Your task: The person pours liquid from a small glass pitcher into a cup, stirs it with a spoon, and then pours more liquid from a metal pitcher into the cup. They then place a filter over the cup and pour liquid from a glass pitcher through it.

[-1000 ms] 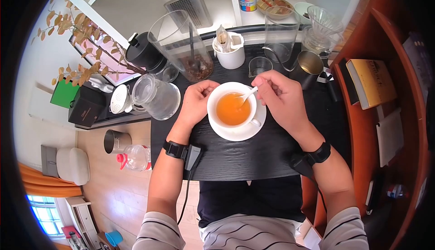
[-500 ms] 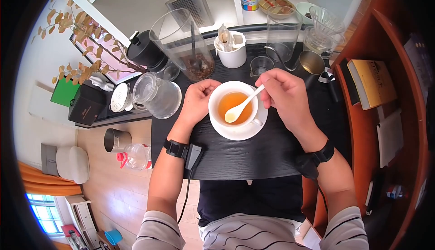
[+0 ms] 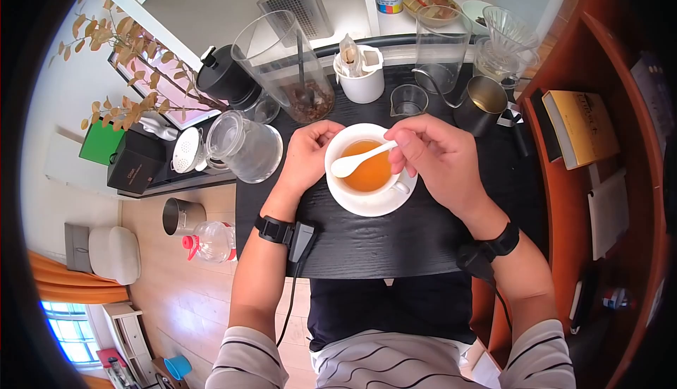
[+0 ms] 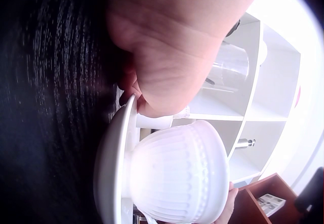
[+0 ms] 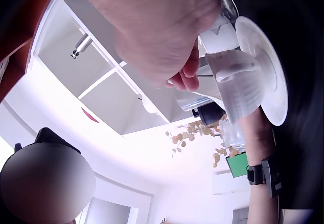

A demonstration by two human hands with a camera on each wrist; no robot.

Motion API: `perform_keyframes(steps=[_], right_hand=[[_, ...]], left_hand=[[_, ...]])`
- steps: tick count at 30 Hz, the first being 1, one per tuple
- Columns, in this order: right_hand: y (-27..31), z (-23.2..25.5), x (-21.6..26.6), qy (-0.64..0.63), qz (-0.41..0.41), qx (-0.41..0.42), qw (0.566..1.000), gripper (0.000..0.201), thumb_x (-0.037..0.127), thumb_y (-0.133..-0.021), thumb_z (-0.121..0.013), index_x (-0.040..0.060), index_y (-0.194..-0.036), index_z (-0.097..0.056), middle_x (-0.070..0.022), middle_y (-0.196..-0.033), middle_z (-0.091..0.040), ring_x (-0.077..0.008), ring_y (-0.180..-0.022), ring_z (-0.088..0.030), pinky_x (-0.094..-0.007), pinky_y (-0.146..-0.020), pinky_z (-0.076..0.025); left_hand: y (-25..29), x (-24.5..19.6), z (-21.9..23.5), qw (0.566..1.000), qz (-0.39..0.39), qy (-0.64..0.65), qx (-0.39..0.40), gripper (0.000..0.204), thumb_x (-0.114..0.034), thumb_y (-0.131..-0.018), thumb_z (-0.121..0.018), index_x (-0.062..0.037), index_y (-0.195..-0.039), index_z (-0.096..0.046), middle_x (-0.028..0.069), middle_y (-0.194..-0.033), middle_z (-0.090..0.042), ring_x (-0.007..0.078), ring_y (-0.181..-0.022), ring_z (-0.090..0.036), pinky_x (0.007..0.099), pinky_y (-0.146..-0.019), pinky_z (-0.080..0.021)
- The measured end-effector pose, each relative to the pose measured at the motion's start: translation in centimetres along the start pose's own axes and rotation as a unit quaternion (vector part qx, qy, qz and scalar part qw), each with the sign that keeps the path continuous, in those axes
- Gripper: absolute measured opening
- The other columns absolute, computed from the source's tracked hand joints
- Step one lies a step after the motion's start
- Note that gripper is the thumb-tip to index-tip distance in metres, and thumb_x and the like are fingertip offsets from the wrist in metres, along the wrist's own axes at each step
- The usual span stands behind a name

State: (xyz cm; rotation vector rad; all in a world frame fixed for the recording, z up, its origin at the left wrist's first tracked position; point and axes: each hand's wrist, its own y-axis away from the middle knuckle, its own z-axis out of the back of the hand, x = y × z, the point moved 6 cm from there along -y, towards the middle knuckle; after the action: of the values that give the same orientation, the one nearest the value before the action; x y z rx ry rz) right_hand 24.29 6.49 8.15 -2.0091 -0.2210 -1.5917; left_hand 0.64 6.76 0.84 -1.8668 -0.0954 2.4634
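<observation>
In the head view a white cup (image 4: 177, 173) of amber liquid (image 3: 370, 175) stands on a white saucer (image 3: 356, 208) on the black table. My left hand (image 3: 308, 156) is at the saucer's left side, its fingers pinching the rim, as the left wrist view shows. Between thumb and fingers, my right hand (image 3: 448, 160) holds a white spoon (image 3: 345, 166) by its handle. The spoon's bowl lies over the liquid near the cup's left inner side. Ribbed walls and a beaded band show on the cup from the side.
Behind the cup are a small glass beaker (image 3: 409, 100), a white mug (image 3: 362, 87) with a drip bag and a metal pitcher (image 3: 481, 107). A glass jug (image 3: 254, 153) and a tall glass vase (image 3: 282, 64) stand left. A wooden shelf (image 3: 564, 198) borders the right.
The spoon's bowl comes up out of the liquid, then shifts toward the cup's left side. My right hand moves slightly with it. The left hand stays at the saucer.
</observation>
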Motion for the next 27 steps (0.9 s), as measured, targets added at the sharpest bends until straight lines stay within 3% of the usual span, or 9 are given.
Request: perform_keyframes(steps=[3,5,9,12,17,20,27], right_hand=[[0.1,-0.1,0.3,0.045,0.033,0.008,0.998,0.018,0.012,-0.105,-0.068,-0.0039,-0.112,-0.074,-0.0066,-0.087,-0.075,-0.0086,-0.073,-0.068,-0.0240,-0.066,-0.053],[0.1,0.1,1.4,0.149,0.134,-0.018,0.980,0.015,0.010,-0.102,-0.070,-0.0034,-0.109,-0.075,-0.0078,-0.087,-0.075,-0.0120,-0.073,-0.070,-0.0261,-0.065,-0.053],[0.0,0.7,1.8,0.201,0.175,-0.053,0.962,0.013,0.008,-0.100,-0.072,-0.0021,-0.107,-0.075,-0.0086,-0.087,-0.074,-0.0153,-0.072,-0.070,-0.0273,-0.064,-0.053],[-0.3,1.1,1.3,0.214,0.149,-0.079,0.962,0.012,0.009,-0.101,-0.071,-0.0017,-0.105,-0.074,-0.0084,-0.086,-0.073,-0.0125,-0.072,-0.068,-0.0261,-0.064,-0.052],[-0.6,1.1,-1.5,0.122,0.035,-0.054,0.990,0.016,0.013,-0.106,-0.067,-0.0028,-0.105,-0.073,-0.0045,-0.081,-0.070,-0.0062,-0.070,-0.063,-0.0232,-0.063,-0.050],[-0.6,1.2,-1.9,0.070,-0.038,-0.036,0.996,0.019,0.014,-0.107,-0.064,-0.0031,-0.103,-0.072,-0.0029,-0.079,-0.069,-0.0058,-0.067,-0.061,-0.0223,-0.062,-0.048],[-0.8,1.5,-3.1,-0.023,-0.121,-0.050,0.991,0.024,0.019,-0.108,-0.061,-0.0006,-0.101,-0.073,-0.0016,-0.076,-0.067,-0.0055,-0.064,-0.057,-0.0210,-0.060,-0.045]], left_hand=[[0.0,0.1,0.0,1.000,0.001,0.003,0.005,0.016,-0.008,-0.096,-0.076,0.0020,-0.109,-0.076,0.0004,-0.089,-0.075,0.0031,-0.079,-0.064,0.0207,-0.071,-0.052],[0.0,0.2,0.0,1.000,0.002,0.014,0.009,0.016,-0.008,-0.096,-0.077,0.0019,-0.109,-0.076,0.0004,-0.089,-0.075,0.0031,-0.078,-0.064,0.0206,-0.071,-0.052],[0.0,0.0,0.0,1.000,0.005,0.009,0.007,0.017,-0.009,-0.096,-0.077,0.0023,-0.109,-0.076,0.0005,-0.089,-0.075,0.0032,-0.078,-0.064,0.0205,-0.071,-0.052],[0.1,-0.3,-0.1,1.000,0.003,0.015,0.004,0.018,-0.010,-0.096,-0.077,0.0026,-0.109,-0.076,0.0007,-0.089,-0.075,0.0032,-0.078,-0.065,0.0202,-0.070,-0.052],[0.0,-0.1,0.0,1.000,0.004,0.008,0.004,0.018,-0.010,-0.097,-0.077,0.0027,-0.109,-0.076,0.0010,-0.089,-0.076,0.0033,-0.078,-0.065,0.0202,-0.070,-0.052],[0.0,0.0,0.0,1.000,0.002,0.008,0.003,0.018,-0.011,-0.097,-0.077,0.0028,-0.109,-0.076,0.0011,-0.089,-0.076,0.0032,-0.078,-0.065,0.0202,-0.070,-0.052],[0.0,0.0,0.0,1.000,-0.001,0.013,0.003,0.018,-0.010,-0.097,-0.077,0.0028,-0.109,-0.076,0.0012,-0.089,-0.076,0.0030,-0.078,-0.065,0.0203,-0.071,-0.052]])
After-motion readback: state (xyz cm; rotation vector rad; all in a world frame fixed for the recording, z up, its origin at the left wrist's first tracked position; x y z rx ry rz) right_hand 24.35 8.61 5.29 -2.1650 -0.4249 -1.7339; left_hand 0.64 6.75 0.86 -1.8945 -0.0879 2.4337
